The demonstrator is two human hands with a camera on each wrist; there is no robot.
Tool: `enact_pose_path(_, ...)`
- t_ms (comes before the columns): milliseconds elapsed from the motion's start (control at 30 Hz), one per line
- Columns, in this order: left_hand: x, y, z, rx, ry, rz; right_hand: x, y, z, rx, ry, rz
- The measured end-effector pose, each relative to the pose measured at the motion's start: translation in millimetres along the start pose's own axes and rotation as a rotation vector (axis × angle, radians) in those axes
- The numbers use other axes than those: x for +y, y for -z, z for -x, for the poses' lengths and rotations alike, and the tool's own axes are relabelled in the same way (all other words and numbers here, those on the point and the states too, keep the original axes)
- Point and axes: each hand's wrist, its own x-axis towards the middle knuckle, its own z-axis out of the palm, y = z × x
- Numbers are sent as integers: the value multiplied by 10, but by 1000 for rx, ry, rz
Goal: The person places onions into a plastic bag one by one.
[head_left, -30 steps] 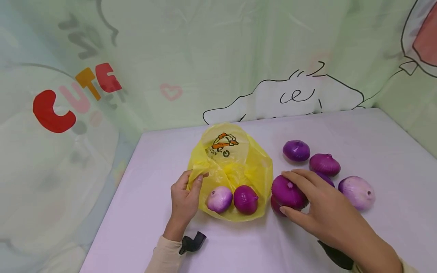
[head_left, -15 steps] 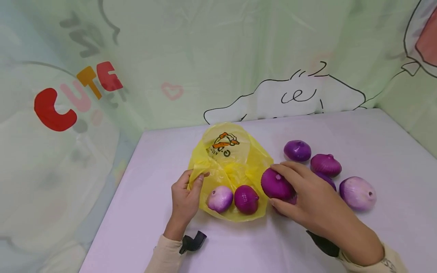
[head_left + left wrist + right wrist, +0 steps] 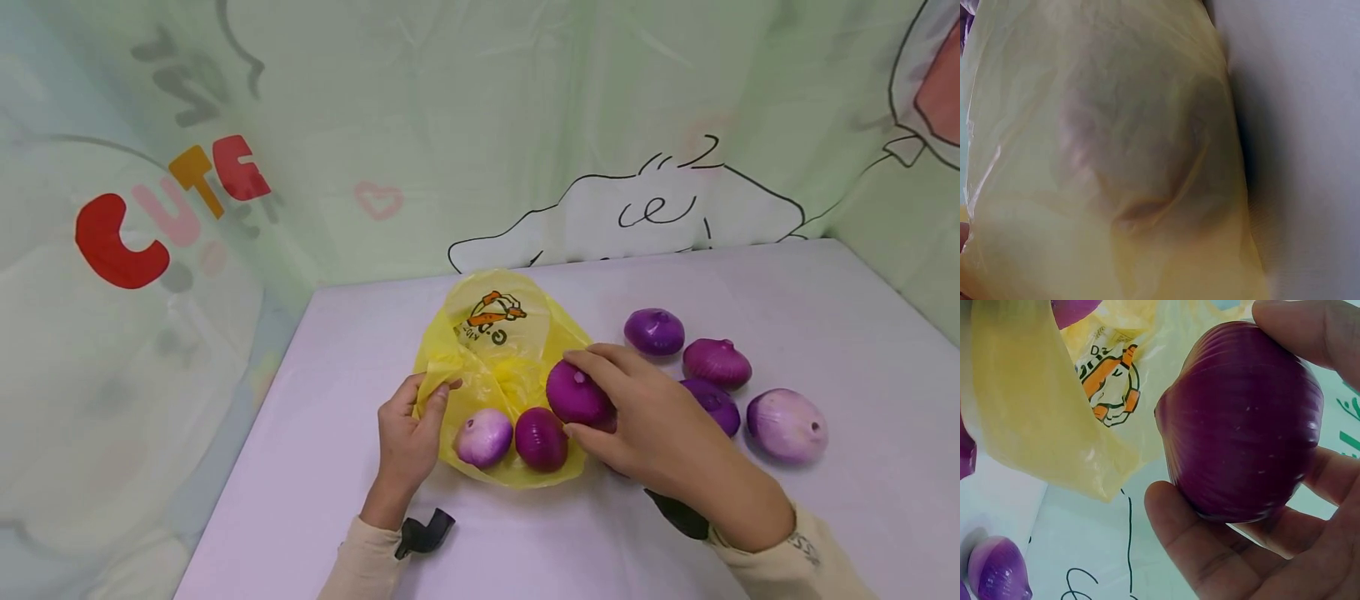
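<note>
My left hand pinches the left edge of a yellow plastic bag, whose mouth gapes toward me. Inside lie a pale onion and a dark purple onion, side by side. Between thumb and fingers, my right hand grips another purple onion over the bag's right side. The right wrist view shows this held onion close up, the bag behind it. In the left wrist view the translucent bag covers nearly everything, with a blurred round shape behind it.
On the table to the right rest several more onions: a purple one at the back, a magenta one, a violet one and a pale one. Part of another is hidden under my right hand. A printed curtain hangs behind the table.
My right hand has carried its purple onion leftward and slightly up, from among the loose onions to over the bag's right side. The left hand keeps its hold on the bag's edge.
</note>
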Motion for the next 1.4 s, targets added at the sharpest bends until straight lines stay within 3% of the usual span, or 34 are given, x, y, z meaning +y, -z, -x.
enact_pose_path(467, -19, -7, 2, 0, -22, -8, -62, -148, -182, -51, -17, -14)
enact_pose_path(833, -27, -6, 1, 2, -15, -1, -53, -237, -290, -32, 28, -3)
enact_pose_path(1400, -34, 0, 0, 2, -26, 4, -88, -386, -437, -116, 16, 45)
